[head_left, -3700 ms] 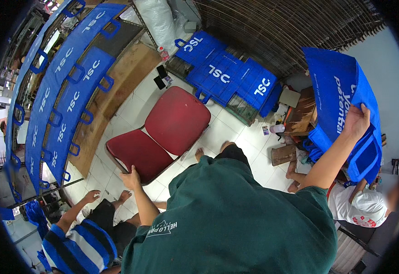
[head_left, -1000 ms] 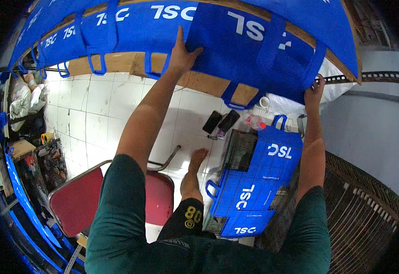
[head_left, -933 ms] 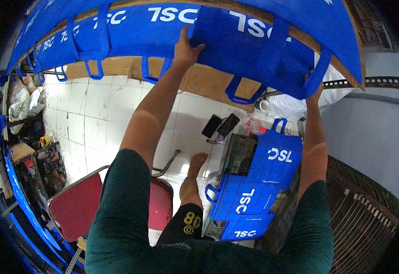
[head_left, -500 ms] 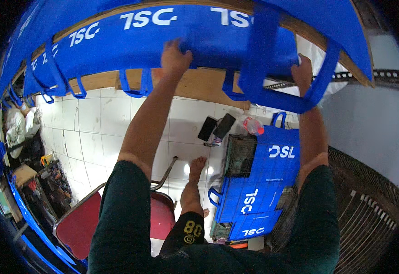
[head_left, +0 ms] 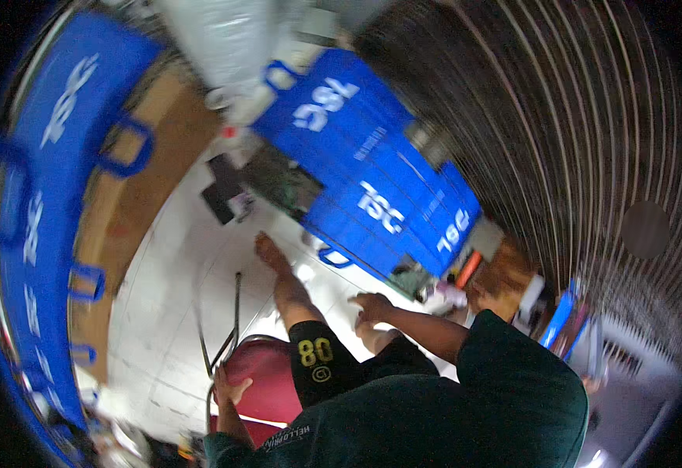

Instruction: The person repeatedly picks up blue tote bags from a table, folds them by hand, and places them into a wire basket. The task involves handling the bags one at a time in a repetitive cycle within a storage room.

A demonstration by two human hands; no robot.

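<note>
Fingers (head_left: 222, 377) of my left hand (head_left: 230, 396) spread by the red chair (head_left: 267, 370); I can't tell if they touch. My right hand (head_left: 372, 310), fingers loosely apart, is near the wire rack's (head_left: 296, 187) closest edge. Blue bags (head_left: 384, 168) lie flat across it.

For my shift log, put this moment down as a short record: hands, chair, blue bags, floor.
Chair: red, metal-framed
Left hand: at the chair's edge; grip unclear
Right hand: fingers extended, nothing visible in it
Blue bags at left: in a row, handles toward brown board
Blue bags ahead: lying flat, white markings
Floor: pale tiles
</note>
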